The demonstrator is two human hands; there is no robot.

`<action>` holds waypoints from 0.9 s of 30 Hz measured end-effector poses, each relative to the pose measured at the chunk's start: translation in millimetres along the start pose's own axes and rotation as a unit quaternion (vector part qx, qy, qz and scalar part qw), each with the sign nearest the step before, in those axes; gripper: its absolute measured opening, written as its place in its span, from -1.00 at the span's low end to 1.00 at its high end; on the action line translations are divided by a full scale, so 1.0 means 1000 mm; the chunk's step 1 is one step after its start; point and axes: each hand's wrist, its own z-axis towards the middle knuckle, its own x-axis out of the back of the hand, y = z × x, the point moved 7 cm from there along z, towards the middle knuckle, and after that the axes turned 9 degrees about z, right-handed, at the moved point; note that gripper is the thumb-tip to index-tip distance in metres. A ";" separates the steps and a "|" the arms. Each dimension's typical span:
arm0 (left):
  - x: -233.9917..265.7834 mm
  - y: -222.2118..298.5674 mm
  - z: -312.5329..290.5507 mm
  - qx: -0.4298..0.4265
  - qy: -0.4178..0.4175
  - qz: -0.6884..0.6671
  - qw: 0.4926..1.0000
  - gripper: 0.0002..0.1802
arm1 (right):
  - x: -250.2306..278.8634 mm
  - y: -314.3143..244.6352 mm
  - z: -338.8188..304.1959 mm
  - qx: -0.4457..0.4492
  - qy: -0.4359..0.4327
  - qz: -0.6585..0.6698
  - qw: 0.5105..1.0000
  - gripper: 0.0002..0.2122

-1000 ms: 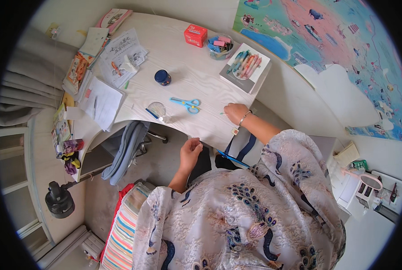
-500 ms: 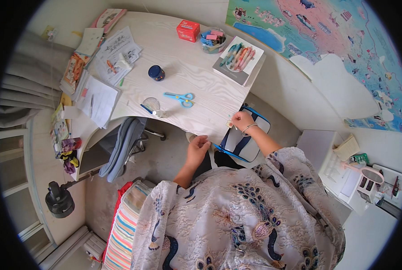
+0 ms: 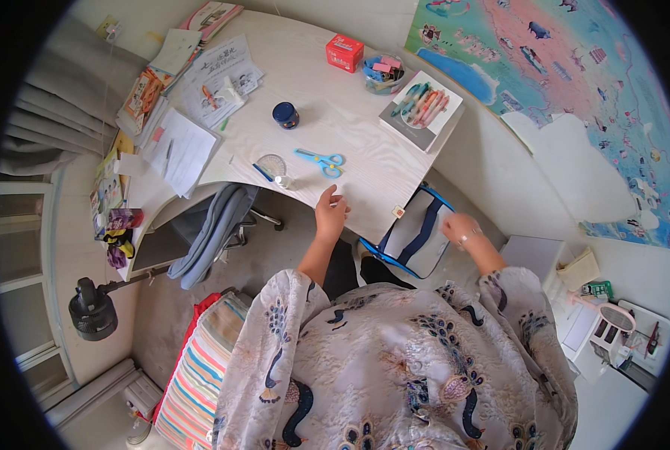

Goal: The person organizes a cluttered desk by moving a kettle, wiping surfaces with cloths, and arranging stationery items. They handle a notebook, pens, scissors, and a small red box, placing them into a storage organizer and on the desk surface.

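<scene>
My left hand (image 3: 331, 215), fingers parted and seemingly empty, hovers at the tabletop (image 3: 376, 169) edge, the nearer one to the blue scissors (image 3: 320, 159), which lie just ahead, ring handles closest, long axis roughly left to right across pale wood grain. My right hand (image 3: 461, 226) curls beside the pale, blue-trimmed bag (image 3: 432, 247); its hold I cannot tell.

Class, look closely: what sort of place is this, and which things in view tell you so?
Probably a study corner, perhaps in a home: a pale desk holds loose papers and blue scissors.
</scene>
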 end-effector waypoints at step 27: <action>0.066 -0.031 -0.024 0.028 0.020 -0.098 0.995 -0.71 | 0.002 -0.195 0.116 0.050 -0.235 0.690 0.683 -0.70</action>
